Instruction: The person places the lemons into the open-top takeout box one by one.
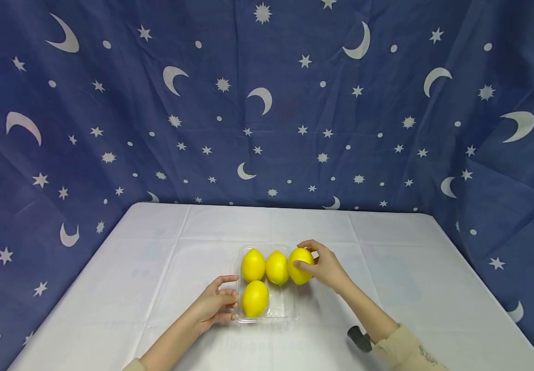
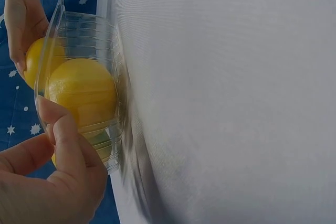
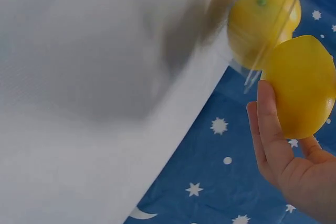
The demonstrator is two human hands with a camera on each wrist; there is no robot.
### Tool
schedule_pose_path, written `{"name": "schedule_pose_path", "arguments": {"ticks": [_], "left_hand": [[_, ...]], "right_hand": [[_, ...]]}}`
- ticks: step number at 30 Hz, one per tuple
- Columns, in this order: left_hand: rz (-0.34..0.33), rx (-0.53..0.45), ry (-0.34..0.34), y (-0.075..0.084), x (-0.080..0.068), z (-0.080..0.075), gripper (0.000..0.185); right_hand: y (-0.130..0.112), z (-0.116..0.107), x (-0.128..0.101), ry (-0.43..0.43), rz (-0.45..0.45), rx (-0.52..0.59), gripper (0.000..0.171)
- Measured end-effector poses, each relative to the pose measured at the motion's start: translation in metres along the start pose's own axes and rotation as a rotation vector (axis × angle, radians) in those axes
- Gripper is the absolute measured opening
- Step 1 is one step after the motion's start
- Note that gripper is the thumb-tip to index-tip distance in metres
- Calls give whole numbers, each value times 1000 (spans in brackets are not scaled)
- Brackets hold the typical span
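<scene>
Tray [image 1: 290,309] rim, perhaps behind lemon [image 1: 300,265]

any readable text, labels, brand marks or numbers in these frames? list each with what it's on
None readable.
Cuff of the right sleeve: a small dark mark, too small and blurred to read.
White tablecloth: faint pale print, not legible.
Clear plastic tray, the lemons, including the one in the right hand, and the blue backdrop: no words, only moons, stars and dots on the cloth.
</scene>
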State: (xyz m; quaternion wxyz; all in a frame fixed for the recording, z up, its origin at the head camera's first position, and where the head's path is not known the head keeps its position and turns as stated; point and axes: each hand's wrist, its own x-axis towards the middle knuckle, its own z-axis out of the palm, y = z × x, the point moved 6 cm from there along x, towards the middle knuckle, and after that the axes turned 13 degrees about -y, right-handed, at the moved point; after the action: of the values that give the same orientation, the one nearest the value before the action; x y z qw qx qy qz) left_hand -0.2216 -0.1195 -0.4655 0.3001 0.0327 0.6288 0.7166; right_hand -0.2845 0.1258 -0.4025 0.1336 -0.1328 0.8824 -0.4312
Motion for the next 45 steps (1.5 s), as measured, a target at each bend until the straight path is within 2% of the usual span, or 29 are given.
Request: {"name": "schedule_pose_path", "arguments": {"ticks": [5,11,19,29,45], "left_hand": [[2,-3,-2,0,1,1,55],[4,-4,-2,0,2,2,54],[7,-18,0,0,4,3,54],[11,-12,2,1,4,4,53],[6,-9,18,0,6,5,52]], "right_hand": [[-11,6,-4,-17,-34,-23,38],[-23,21,-11,-96,-105,-98,40],[-31,35,-19,-162,-126,-156,41],[-32,45,-25,-163,-155,-247,43],[-35,53,-25,-161,-132,-348,39]]}}
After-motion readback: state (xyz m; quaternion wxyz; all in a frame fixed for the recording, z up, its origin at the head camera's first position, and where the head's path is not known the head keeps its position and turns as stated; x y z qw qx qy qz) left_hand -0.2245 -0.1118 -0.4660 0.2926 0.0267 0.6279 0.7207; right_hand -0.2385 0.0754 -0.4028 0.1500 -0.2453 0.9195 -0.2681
